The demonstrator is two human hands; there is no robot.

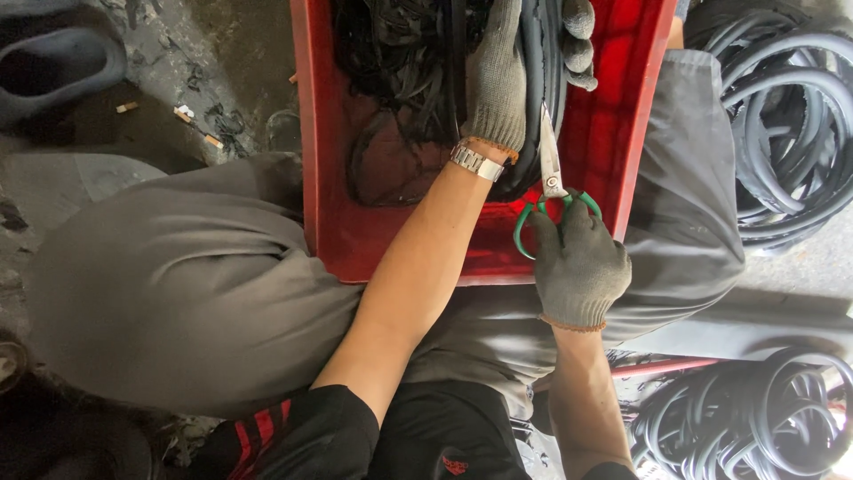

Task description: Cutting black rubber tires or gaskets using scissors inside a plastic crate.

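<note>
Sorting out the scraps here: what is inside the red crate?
The red crate holds tangled black rubber strips and a black rubber ring gripped by the left hand. Whatever lies beneath the pile is hidden.

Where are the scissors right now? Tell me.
In the head view, the green-handled scissors are in the gloved right hand, right of centre, over the red crate's near edge, beside the left wrist.

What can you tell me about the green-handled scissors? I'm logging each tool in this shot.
The green-handled scissors have two looped green handles, plastic-coated by the look, and short pale metal blades joined by a pivot screw. The blades look nearly closed and point up, away from the person, towards the black rubber ring. The grey-gloved right hand grips the handles; the grey-gloved left hand holds the ring. The scissors sit over the red plastic crate.
</note>
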